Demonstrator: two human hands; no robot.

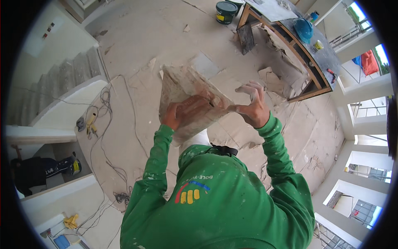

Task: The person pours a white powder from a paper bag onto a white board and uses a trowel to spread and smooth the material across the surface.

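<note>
A dusty, see-through plastic bag (182,85) is spread in front of my chest, above the floor. My left hand (173,116) grips it at the near left side, and reddish fingers show blurred through the plastic. At the bag's right corner is my right hand (255,106), whitened with dust. Its thumb tip touches the plastic edge, while the other fingers curl upward, apart from the thumb. Both my forearms are in green sleeves with white specks.
A curved counter (315,54) at the far right carries a blue hard hat (304,30) and tools. Dark buckets (226,12) stand beside it. Loose cables (105,99) and a yellow power tool (91,122) lie left on the covered floor, near stairs (66,81).
</note>
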